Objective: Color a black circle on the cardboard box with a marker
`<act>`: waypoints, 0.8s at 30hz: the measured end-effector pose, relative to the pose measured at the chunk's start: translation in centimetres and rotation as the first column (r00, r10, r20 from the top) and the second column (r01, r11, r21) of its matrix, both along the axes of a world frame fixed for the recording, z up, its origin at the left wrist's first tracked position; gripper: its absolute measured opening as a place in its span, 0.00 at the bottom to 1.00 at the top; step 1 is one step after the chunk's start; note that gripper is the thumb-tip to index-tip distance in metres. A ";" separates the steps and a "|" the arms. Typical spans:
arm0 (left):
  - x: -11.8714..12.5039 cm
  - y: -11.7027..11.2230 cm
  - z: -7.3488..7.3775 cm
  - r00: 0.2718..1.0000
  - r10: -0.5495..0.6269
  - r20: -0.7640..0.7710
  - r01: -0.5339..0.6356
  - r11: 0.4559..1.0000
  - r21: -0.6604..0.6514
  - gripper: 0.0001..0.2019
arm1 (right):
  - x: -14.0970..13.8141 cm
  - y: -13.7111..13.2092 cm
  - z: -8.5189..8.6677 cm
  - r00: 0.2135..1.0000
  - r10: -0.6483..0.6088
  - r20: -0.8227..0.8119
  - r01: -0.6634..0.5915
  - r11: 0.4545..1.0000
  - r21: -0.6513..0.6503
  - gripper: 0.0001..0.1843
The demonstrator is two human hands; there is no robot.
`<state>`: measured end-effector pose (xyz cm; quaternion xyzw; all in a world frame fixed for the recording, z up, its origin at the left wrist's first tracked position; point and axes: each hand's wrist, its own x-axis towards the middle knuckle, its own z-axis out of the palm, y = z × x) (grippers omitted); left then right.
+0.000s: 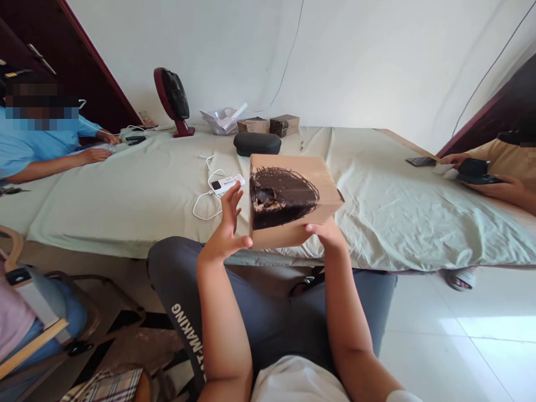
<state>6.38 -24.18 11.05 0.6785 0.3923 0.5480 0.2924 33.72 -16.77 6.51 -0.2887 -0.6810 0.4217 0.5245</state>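
A brown cardboard box [293, 195] with a black scribbled patch on its near face is held up over the front edge of the table. My right hand [329, 234] grips it from below at its right bottom corner, fingers hidden behind it. My left hand [226, 226] is beside the box's left side, fingers stretched up and apart, thumb touching the lower left corner.
The table is covered by a pale cloth [377, 195]. On it lie a white power bank with cable [226, 183], a black case [257, 143], a red fan [172, 97], small boxes [285, 124]. One person sits at left [42, 145], another at right with phones [477, 170].
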 end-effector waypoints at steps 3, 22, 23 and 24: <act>-1.8 2.1 -2.8 0.996 0.050 0.071 -0.045 0.997 -0.063 0.71 | -2.5 1.1 -1.6 0.995 0.093 0.025 -0.091 0.993 -0.079 0.58; -2.0 8.3 -10.2 0.849 0.465 0.251 -0.450 0.885 -0.118 0.58 | -6.4 9.2 -5.1 0.320 -0.360 0.876 0.577 0.808 0.122 0.23; -2.0 8.4 -10.4 0.849 0.463 0.256 -0.449 0.886 -0.115 0.58 | -6.1 9.1 -5.1 0.320 -0.349 0.881 0.567 0.815 0.117 0.24; -1.9 8.5 -10.5 0.847 0.457 0.270 -0.444 0.889 -0.111 0.58 | -5.8 9.0 -5.0 0.324 -0.338 0.884 0.558 0.822 0.110 0.25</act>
